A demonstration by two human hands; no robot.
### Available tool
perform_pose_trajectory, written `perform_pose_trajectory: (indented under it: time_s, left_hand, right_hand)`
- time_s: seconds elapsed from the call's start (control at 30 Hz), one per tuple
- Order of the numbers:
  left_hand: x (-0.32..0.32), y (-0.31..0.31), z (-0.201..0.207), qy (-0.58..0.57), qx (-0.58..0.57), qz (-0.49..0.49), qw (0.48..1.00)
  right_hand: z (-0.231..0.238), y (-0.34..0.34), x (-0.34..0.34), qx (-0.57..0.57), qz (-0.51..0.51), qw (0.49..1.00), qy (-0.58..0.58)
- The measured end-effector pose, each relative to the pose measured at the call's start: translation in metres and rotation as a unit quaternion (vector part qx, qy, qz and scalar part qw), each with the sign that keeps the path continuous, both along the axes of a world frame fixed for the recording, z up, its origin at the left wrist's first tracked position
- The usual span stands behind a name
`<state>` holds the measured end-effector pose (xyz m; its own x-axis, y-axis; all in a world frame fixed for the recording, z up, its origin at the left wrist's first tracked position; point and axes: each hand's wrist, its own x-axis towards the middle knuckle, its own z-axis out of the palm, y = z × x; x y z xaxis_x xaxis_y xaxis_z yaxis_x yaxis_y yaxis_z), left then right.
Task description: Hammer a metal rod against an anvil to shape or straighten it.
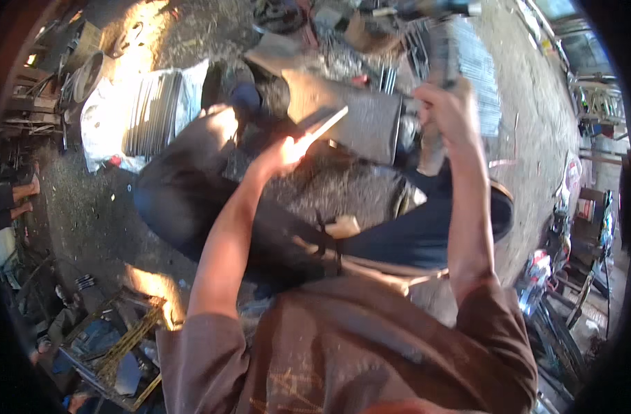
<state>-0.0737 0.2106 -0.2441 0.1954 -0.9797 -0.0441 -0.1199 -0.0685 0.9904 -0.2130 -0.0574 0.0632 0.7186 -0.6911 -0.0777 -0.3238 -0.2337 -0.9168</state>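
Note:
My left hand (286, 156) is closed round one end of a flat metal strip (327, 124), whose pale edge catches the light. The strip points up and to the right, over the near left part of a broad worn metal block (371, 125). Raised at the right of that block, my right hand (448, 112) grips a hammer (441, 10). Its handle is smeared by motion, and its dark head shows at the top edge of the view. The hammer head is well apart from the strip.
Left of my bent leg, many thin metal strips (150, 114) lie side by side on white sheeting (98, 131). Another pile of grey strips (475, 76) lies beyond my right hand. A yellow metal frame (126, 345) stands at lower left. Another person's feet (27, 194) show at far left.

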Motion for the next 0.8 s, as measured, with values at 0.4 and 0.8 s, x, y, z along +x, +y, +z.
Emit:
perform_pose_trajectory:
  time_s: [0.4,0.8]
  left_hand:
    - [-0.018,-0.05,0.075,0.034,0.309,0.079,0.947]
    - [-0.015,-0.04,0.093,0.087,0.303,0.103,0.943]
  right_hand:
    - [-0.128,0.018,-0.06,-0.186,0.006,0.962,0.2]
    - [-0.098,0.003,-0.06,0.069,-0.061,0.996,0.01]
